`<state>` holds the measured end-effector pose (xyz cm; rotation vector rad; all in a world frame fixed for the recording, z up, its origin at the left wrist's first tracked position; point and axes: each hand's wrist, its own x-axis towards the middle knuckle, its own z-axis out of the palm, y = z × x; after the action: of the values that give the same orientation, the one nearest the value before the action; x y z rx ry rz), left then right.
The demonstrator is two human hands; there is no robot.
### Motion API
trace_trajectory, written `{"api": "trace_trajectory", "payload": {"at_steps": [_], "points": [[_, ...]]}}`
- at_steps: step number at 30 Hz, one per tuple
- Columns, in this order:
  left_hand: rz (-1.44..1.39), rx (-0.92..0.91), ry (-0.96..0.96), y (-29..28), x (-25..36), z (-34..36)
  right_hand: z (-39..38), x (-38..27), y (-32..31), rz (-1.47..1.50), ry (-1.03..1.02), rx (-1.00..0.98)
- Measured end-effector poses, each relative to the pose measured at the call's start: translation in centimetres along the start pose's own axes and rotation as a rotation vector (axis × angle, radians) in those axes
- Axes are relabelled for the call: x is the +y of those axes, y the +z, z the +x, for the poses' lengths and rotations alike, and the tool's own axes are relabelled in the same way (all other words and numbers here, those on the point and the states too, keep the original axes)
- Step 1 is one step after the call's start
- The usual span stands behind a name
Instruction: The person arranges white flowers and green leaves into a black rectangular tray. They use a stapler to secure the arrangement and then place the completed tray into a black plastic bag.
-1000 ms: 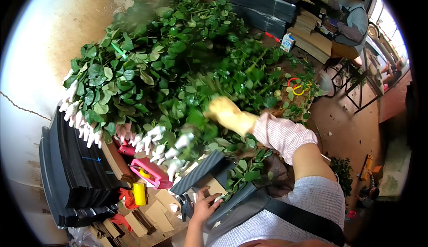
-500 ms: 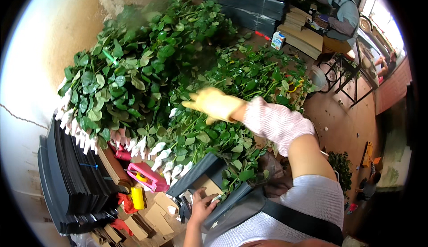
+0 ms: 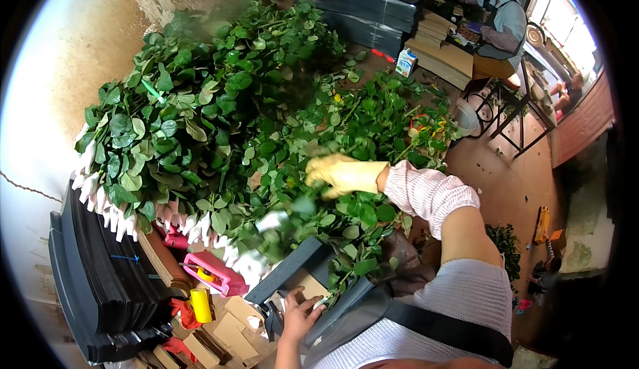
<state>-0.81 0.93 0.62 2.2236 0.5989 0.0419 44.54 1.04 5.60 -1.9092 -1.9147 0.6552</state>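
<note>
My right hand (image 3: 343, 175), in a yellow rubber glove, is over the leafy rose stems with its fingers curled in. They seem closed round a stem, though motion blurs the fingertips. A white-sleeved rose head (image 3: 273, 221) near it is smeared by motion. My bare left hand (image 3: 299, 312) lies at the dark grey ridged box (image 3: 293, 269) in front of me. Its fingers are spread, with the tips touching a small pale-wrapped bud (image 3: 322, 301). Leafy stems (image 3: 363, 259) rest across this box.
A big heap of roses (image 3: 200, 103) with white-sleeved heads fills the left. Grey folded sheets (image 3: 100, 269) stack below it, beside a pink tape dispenser (image 3: 213, 272) and a yellow roll (image 3: 200, 305). A carton (image 3: 405, 62) stands at the back. A co-worker (image 3: 502, 29) is at far right.
My right hand has moved slightly right and nearer, and its outstretched fingers have curled in. White rose heads near the box have shifted and blurred. My left hand stays at the box.
</note>
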Motion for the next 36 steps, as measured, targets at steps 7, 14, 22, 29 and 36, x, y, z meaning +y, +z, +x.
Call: {"api": "trace_trajectory", "payload": {"at_steps": [7, 14, 22, 29, 36], "points": [[-0.032, 0.029, 0.016, 0.1, -0.2, -0.4, 3.0, -3.4, -2.3, -0.627, 0.155, -0.272], [0.019, 0.021, 0.046, -0.1, -0.3, -0.2, 10.2, 1.7, 0.4, -0.499, 0.212, -0.508], [-0.075, 0.026, 0.000, 0.4, -0.3, -0.3, 6.5, -2.8, -2.9, -0.559, 0.246, -0.278], [0.008, 0.011, 0.028, 0.5, -0.7, -0.3, 7.4, -6.3, -8.7, -0.883, -0.213, 0.859], [0.038, 0.010, 0.012, -0.2, 0.0, -0.5, 2.1, -8.9, -2.2, -0.774, -0.074, -0.171]]}}
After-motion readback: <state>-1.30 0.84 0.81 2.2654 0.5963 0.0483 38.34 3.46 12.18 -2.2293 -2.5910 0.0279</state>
